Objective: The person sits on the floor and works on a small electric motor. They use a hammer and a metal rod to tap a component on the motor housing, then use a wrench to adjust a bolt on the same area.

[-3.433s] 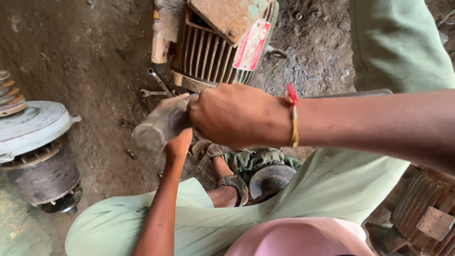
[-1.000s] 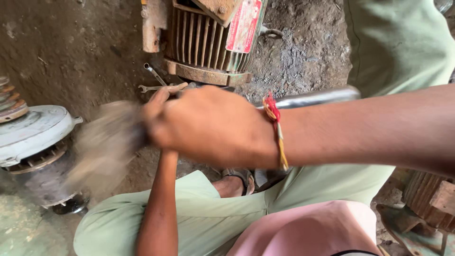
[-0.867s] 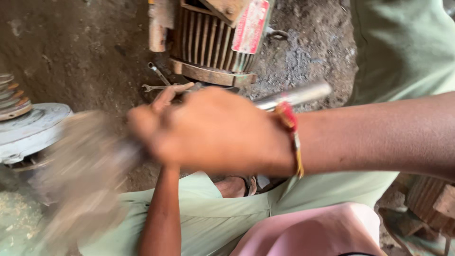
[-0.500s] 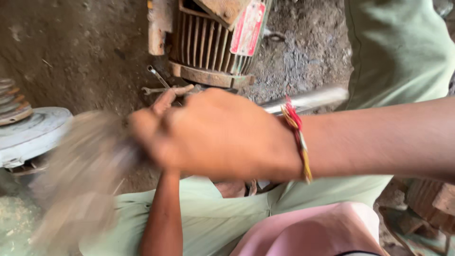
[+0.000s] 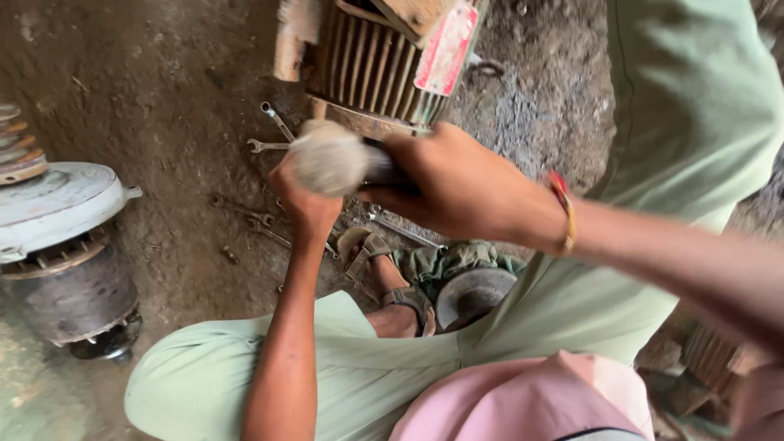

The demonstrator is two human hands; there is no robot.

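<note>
Dark, oily dirt floor [image 5: 155,90] fills the background, and I take the ribbed motor housing [image 5: 367,61] as my landmark. Just below it my right hand [image 5: 457,184] is closed in a fist around the dark handle of a hammer [image 5: 331,159], whose head is blurred. My left hand [image 5: 306,204] sits under that hammer head, fingers curled shut, though I cannot tell what they pinch. Wrenches [image 5: 273,135] lie on the dirt just left of the housing. Well left of it stands a second motor with a pale round cover [image 5: 57,204]. Below the housing I see my sandalled foot [image 5: 384,269].
</note>
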